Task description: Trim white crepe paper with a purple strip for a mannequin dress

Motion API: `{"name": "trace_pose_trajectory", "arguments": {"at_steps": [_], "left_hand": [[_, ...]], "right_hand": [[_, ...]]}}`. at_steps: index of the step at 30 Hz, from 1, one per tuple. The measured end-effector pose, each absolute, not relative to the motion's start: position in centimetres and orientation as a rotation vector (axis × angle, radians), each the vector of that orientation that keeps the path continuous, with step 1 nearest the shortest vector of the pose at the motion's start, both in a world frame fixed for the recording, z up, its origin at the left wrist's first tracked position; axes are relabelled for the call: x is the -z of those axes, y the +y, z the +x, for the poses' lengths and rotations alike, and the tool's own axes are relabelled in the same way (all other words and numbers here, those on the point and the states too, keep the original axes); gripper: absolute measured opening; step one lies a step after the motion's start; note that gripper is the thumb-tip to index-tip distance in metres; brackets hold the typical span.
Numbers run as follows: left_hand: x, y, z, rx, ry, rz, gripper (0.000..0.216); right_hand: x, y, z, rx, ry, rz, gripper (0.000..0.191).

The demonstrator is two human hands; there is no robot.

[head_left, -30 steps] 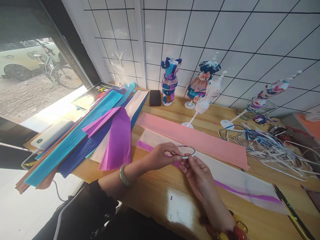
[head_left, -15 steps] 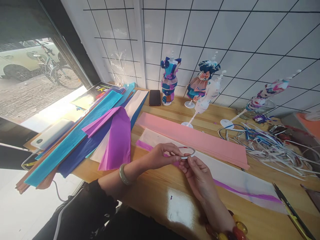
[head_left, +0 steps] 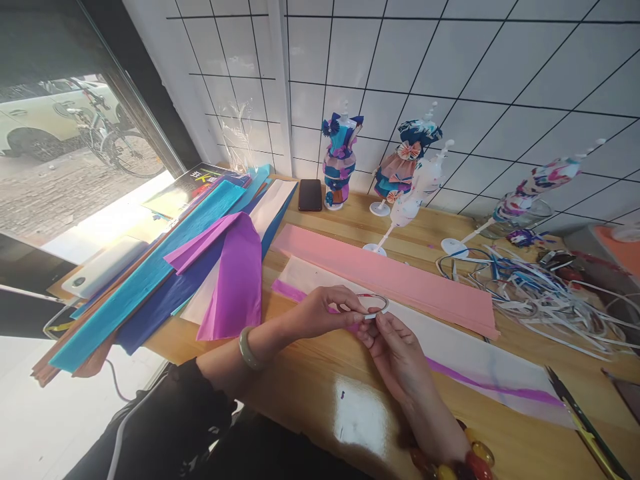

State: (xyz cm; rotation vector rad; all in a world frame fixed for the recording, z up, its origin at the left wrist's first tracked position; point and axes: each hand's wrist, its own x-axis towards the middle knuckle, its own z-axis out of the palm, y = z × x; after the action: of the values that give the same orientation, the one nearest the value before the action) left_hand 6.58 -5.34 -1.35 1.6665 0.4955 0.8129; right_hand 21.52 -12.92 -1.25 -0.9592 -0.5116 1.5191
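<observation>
Ring (head_left: 370,317) (just one) in two hands (head_left: 320,312) (head_left: 400,347)

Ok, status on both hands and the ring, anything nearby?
Left hand, right hand: both pinching ring. Ring between them. Pink strip, white strip behind in view.

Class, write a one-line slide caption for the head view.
Left hand and right hand hold a thin whitish ring near a long, flat pink paper strip on a wooden table.

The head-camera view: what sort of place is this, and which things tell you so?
Probably a small craft workspace, perhaps a studio or shop. Coloured sheets, apparently paper, lie across a wooden table; small decorated dress forms stand near the wall.
</observation>
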Motion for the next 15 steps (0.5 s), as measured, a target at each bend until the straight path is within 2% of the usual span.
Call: {"name": "trace_pose_trajectory", "arguments": {"at_steps": [9, 15], "left_hand": [[0.9, -5.5, 6.5, -0.788, 0.499, 1.709, 0.026], [1.4, -5.3, 7.0, -1.104, 0.539, 2.039, 0.025]], "right_hand": [[1.5, -13.0, 21.7, -1.453, -0.554, -0.963, 0.01], [2.4, -13.4, 22.0, -1.102, -0.783, -1.184, 0.014]]}}
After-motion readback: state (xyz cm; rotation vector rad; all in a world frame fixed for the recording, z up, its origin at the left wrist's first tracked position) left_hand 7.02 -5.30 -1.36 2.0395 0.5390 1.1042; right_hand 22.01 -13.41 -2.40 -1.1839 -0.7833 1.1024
